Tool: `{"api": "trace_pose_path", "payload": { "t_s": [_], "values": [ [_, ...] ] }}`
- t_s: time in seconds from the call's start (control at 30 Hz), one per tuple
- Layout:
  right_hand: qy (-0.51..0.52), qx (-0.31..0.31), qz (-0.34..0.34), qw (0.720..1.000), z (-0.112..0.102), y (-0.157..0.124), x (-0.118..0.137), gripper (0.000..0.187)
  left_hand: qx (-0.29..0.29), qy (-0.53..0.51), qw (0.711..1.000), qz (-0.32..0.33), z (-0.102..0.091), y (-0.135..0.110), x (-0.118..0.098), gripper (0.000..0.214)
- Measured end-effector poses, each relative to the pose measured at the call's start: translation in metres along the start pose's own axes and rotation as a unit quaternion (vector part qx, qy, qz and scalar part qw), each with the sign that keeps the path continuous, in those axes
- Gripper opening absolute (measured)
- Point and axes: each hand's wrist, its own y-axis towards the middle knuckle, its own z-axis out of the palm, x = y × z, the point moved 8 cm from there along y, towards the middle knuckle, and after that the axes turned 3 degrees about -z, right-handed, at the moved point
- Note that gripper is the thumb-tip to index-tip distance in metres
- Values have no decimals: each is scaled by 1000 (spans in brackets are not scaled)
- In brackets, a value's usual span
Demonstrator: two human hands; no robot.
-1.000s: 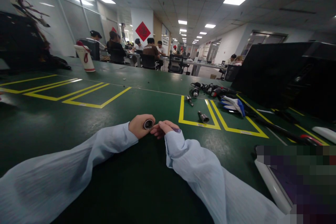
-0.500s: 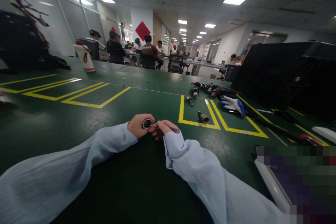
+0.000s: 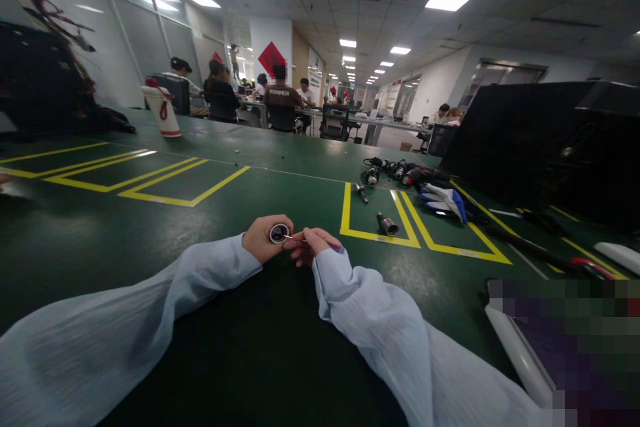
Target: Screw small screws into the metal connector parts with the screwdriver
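Note:
Above the green table, my left hand (image 3: pixel 261 239) is wrapped around a round metal connector (image 3: pixel 279 233), its dark open end turned up toward me. My right hand (image 3: pixel 317 241) pinches a slim screwdriver (image 3: pixel 296 238) with a thin metal shaft. The shaft's tip reaches the connector's opening; how deep it goes I cannot tell. A bit of purple handle shows behind the right fingers. To the right, a metal cylindrical connector (image 3: pixel 387 223) and a smaller one (image 3: pixel 361 192) lie inside a yellow-taped box.
Black cabled connectors (image 3: pixel 371 176) lie at the back right, beside blue-and-white gloves (image 3: pixel 444 201). A large black case (image 3: pixel 530 147) stands at right. Yellow tape outlines (image 3: pixel 160 199) mark the left side, with a paper cup (image 3: pixel 164 110) behind. Several people sit at desks beyond.
The connector in my left hand has shifted slightly left, and more of the screwdriver's thin shaft now shows between my hands. The things on the table have not moved.

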Motion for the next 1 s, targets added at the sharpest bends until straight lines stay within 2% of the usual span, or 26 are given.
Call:
{"api": "trace_pose_path", "payload": {
  "t_s": [0.17, 0.27, 0.37, 0.53, 0.63, 0.73, 0.83, 0.93, 1.0],
  "values": [
    [-31, -10, -10, 999, 0, -2, 3, 27, -3, 7, 999, 38, 2, 3, 3, 10],
    [-25, -9, -3, 1000, 0, -2, 2, 27, -5, 4, 999, 39, 2, 3, 6, 11],
    [-6, -3, -1, 1000, 0, -2, 4, 27, -15, 3, 1000, 24, -2, 3, 5, 14],
    [35, -10, -5, 999, -8, 0, 8, 26, -68, 23, 997, -42, -14, 4, 4, 23],
    [58, -25, 8, 998, -15, 3, 5, 26, -103, 33, 992, -58, -19, 4, 4, 25],
    [69, -58, 8, 996, -21, 4, 5, 27, -108, 43, 992, -57, -20, 5, 4, 25],
    [30, -96, -13, 995, -25, 3, 10, 28, -91, 70, 992, -45, -17, 5, 4, 25],
    [-71, -133, -36, 988, -28, 0, 16, 28, -74, 104, 991, -37, -13, 6, 8, 24],
    [-133, -114, -49, 983, -23, -2, 16, 25, -46, 119, 991, -33, -6, 7, 10, 24]
  ]
}}
